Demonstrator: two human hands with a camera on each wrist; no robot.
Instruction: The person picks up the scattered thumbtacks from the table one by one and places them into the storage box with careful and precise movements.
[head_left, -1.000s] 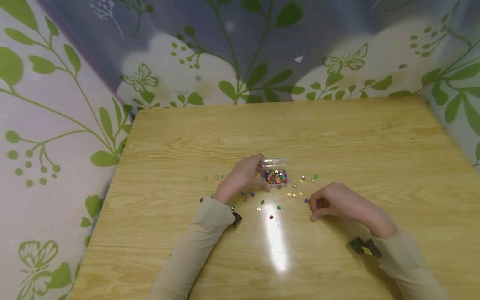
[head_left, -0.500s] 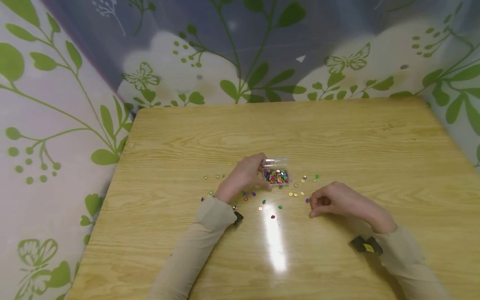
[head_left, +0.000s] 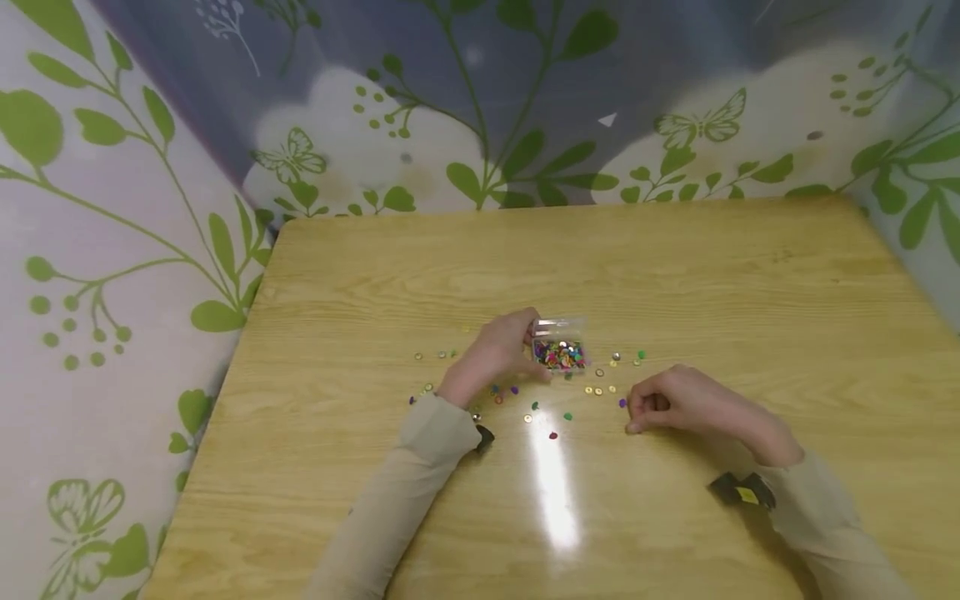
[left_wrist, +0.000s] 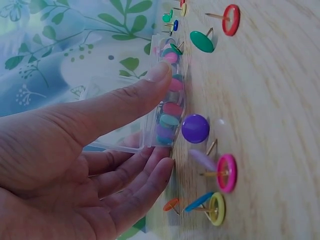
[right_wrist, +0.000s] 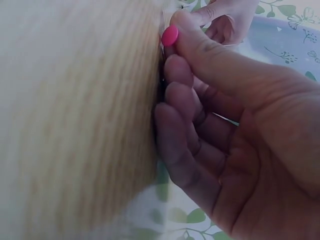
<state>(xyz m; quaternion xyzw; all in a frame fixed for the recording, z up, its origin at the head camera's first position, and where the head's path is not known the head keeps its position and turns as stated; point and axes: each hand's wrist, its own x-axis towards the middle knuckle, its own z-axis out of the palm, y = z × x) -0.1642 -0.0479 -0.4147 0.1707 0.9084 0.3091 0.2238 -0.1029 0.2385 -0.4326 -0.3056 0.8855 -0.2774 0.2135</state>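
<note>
A small clear plastic box (head_left: 560,353), its lid raised at the back, is filled with colourful thumbtacks. My left hand (head_left: 495,354) holds its left side, the thumb lying along the near edge and the fingers behind, as the left wrist view shows. Right of the box, my right hand (head_left: 686,404) is low over the table, thumb and forefinger brought together. Between those fingertips it pinches a pink thumbtack (right_wrist: 170,36), the other fingers curled. A purple thumbtack (head_left: 622,402) lies just left of this hand.
Loose thumbtacks lie scattered on the wooden table (head_left: 337,500), including a red one (head_left: 552,435), a green one (head_left: 567,417) and a ring-headed pink one (left_wrist: 227,173), some points up. Leaf-patterned walls (head_left: 330,108) border the table at the back and sides.
The right thumb and forefinger have come together from a small gap. The left hand and the box stay in place; the whole head view has shifted slightly.
</note>
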